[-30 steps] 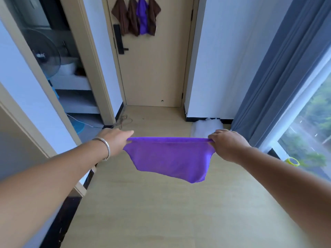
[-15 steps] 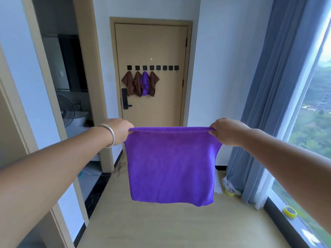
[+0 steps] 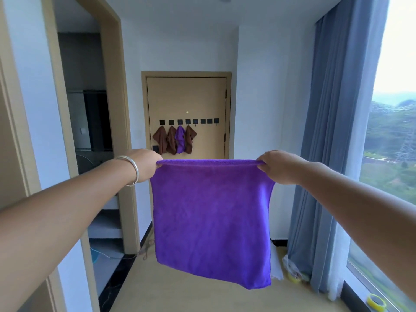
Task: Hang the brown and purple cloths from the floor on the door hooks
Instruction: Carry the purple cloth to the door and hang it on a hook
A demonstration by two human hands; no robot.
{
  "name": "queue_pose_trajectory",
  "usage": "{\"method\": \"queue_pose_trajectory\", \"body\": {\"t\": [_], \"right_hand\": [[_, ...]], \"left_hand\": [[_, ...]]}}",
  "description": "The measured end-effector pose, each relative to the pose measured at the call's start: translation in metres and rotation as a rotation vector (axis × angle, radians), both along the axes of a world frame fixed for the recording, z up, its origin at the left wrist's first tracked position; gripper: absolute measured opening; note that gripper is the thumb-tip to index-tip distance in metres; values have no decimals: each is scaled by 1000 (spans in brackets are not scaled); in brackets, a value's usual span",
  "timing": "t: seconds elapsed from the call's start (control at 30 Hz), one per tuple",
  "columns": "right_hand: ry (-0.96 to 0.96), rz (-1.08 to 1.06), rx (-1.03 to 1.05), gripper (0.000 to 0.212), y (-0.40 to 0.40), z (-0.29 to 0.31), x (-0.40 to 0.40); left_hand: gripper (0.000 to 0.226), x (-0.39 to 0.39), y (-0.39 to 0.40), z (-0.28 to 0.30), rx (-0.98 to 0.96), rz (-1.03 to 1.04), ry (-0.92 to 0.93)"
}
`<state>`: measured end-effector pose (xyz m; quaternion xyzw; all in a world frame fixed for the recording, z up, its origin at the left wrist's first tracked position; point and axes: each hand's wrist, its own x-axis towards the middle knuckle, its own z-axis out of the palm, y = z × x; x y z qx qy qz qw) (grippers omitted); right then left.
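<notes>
While hands pinch purple cloth corners, hanging free

Purple cloth — soft, matt, fleecy

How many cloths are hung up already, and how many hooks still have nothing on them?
Four cloths already hang on the door: three brown cloths and one small purple cloth, on the four leftmost hooks. The left hand and right hand hold the big purple cloth stretched by its top corners, away from the door. It still needs hanging; four empty hooks remain on the right. Whether more cloths lie on the floor cannot be seen.
</notes>
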<state>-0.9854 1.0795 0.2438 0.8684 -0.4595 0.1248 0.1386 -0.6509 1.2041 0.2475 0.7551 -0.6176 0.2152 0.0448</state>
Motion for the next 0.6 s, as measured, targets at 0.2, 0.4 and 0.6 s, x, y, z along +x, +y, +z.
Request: {"method": "queue_pose_trajectory", "body": {"t": [0.2, 0.4, 0.6], "right_hand": [[-43, 36, -1, 35, 1, -9, -10], [-59, 43, -18, 35, -6, -21, -22], [-77, -3, -106, 35, -19, -26, -20]], "left_hand": [[31, -8, 1, -5, 11, 25, -60], [28, -17, -8, -9, -9, 28, -80], [27, -20, -15, -13, 6, 34, -74]]}}
